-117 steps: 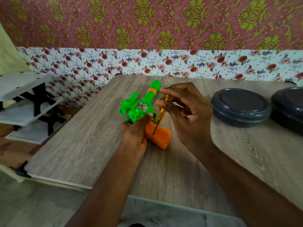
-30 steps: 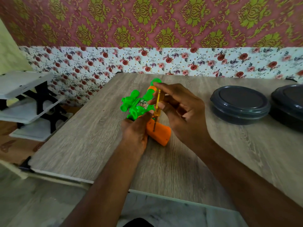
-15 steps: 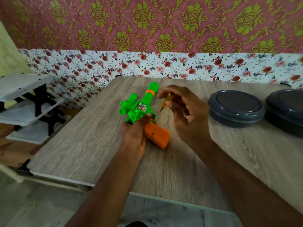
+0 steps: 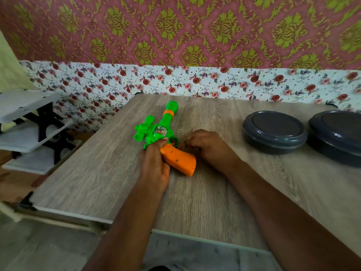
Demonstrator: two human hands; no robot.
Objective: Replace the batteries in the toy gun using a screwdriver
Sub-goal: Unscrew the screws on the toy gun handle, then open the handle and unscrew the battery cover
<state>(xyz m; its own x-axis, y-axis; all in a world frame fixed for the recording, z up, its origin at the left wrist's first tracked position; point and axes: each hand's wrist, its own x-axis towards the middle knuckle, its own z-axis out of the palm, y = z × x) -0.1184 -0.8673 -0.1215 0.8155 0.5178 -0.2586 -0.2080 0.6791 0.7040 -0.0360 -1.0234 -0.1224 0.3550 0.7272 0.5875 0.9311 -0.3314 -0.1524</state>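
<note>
fingers of the left hand (image 4: 154, 165) are clamped round the toy gun (image 4: 156, 133) where its green body meets the orange grip (image 4: 179, 161), thumb on top against the green. one toy gun lies on its side on the table (image 4: 97, 173), about midway between the left and right edges and nearer the far edge than the near one. its long axis runs from the grip butt, at the near end and a little to the right, up to the muzzle (image 4: 172, 105), which points at the far edge. the body and barrel are bright green, with one orange band just behind the muzzle, a green scope (image 4: 144, 128) on the left side and a glittery patch on the body. one small dark screw (image 4: 176, 159) shows on the orange grip. just beside the grip on the right, the right hand (image 4: 209, 147) rests knuckles-up on the table, fingers curled under; whether they hold anything i cannot tell. two dark grey round lidded containers stand side by side towards the right edge, one (image 4: 274, 132) well apart from the hand, the other (image 4: 338, 135) cut off by the frame.
</note>
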